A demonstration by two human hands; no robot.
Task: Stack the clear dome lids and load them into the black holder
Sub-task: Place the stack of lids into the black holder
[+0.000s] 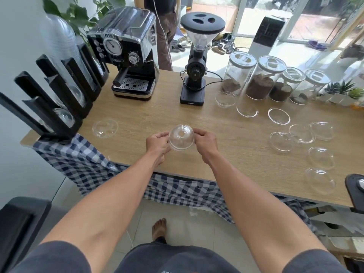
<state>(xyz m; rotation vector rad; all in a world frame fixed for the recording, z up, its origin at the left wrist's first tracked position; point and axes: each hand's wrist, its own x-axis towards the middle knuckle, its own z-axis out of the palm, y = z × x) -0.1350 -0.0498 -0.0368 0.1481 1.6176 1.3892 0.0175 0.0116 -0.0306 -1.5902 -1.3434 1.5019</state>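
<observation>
A clear dome lid [181, 137], or a small nested stack of them, is held just above the wooden table [149, 115] near its front edge, hole upward. My left hand [158, 144] pinches its left rim and my right hand [204, 143] pinches its right rim. One loose lid [105, 128] lies to the left. Several more lids [281, 141] are scattered over the table's right side. The black holder [59, 107] stands along the left edge, with lids and tall stacks of clear cups in its slots.
An espresso machine [130, 56] and a coffee grinder [194, 75] stand at the back. Glass jars [260, 79] of powder line the back right. A checked cloth [82, 160] hangs off the front edge. A black object [356, 190] sits at the right edge.
</observation>
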